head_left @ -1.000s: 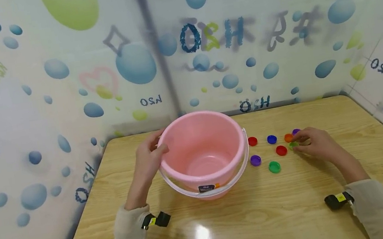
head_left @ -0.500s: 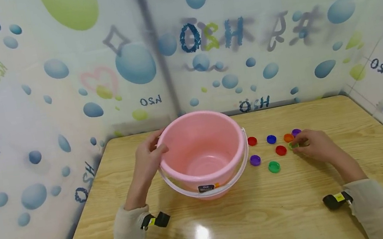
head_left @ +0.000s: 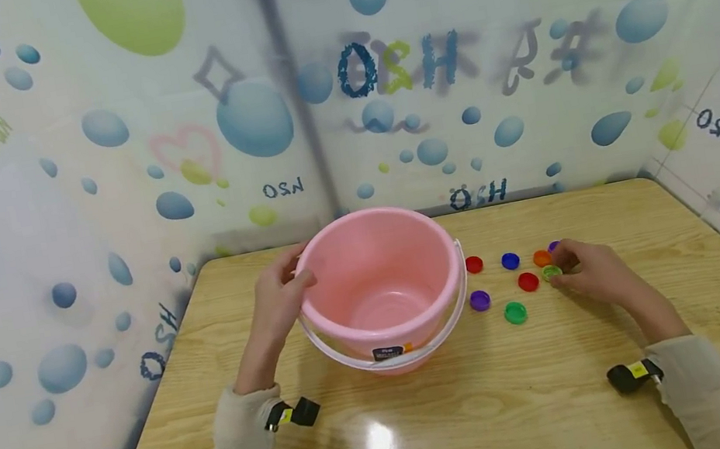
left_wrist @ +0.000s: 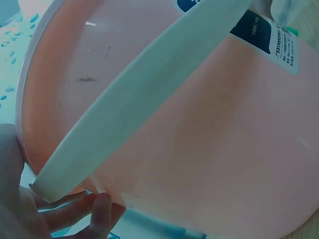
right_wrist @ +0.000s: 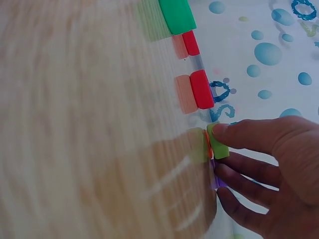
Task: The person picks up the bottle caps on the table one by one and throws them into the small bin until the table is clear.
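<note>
A pink bucket (head_left: pixel 378 276) with a white handle stands tilted toward me on the wooden table. My left hand (head_left: pixel 278 296) grips its left rim, thumb over the inside and fingers along the outer wall. In the left wrist view the fingers (left_wrist: pixel 99 211) lie under the end of the white handle (left_wrist: pixel 124 99). My right hand (head_left: pixel 593 270) is low over the table at the right, thumb and fingertips pinching the edge of a lime green bottle cap (right_wrist: pixel 219 144). Just behind that are an orange cap (head_left: pixel 542 258) and a purple cap (head_left: pixel 554 246), partly hidden by the hand.
More caps lie between bucket and right hand: a red cap (head_left: pixel 528 282), a green cap (head_left: pixel 515 313), a blue cap (head_left: pixel 510 261), a purple cap (head_left: pixel 480 300) and another red cap (head_left: pixel 474 264). A patterned curtain (head_left: pixel 388 134) hangs behind the table (head_left: pixel 477 426).
The right hand's fingers have shifted slightly at the lime green cap, which shows more fully now. The left hand and the bucket have stayed in place.
</note>
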The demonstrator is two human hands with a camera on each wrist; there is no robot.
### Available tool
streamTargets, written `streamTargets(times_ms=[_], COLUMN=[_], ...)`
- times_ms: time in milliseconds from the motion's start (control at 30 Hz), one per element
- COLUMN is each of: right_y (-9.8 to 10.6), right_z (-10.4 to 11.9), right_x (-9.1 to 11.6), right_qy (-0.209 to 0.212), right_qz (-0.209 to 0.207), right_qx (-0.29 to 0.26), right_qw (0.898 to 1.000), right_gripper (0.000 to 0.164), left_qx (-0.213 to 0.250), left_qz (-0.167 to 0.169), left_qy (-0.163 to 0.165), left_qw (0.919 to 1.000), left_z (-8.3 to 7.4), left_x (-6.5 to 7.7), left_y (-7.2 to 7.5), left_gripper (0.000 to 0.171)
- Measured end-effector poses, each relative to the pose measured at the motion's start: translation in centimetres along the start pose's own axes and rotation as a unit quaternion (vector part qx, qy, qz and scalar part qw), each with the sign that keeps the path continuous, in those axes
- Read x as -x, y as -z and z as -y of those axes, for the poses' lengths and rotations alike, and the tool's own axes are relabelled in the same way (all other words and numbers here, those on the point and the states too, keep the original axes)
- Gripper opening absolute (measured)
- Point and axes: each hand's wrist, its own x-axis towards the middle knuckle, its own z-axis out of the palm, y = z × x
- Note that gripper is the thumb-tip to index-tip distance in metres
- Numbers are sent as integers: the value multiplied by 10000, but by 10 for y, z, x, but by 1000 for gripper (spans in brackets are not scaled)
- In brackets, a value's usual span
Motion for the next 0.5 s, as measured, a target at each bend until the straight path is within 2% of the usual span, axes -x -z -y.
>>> streamTargets(times_ms=[267,500], right_y=[4,7], right_z=[4,4], right_x=[0,0], right_qy=[-115,25], right_qz=[68,26], right_qx=[-54,-109], right_qw=[9999,9999], right_gripper=[44,42], left_qx=[-7,-36], left_qz=[30,31], left_qy=[39,52], left_qw=[10000,10000], left_z=[1,2], left_x=[-1,-1], left_y=[0,0], left_gripper=[51,51])
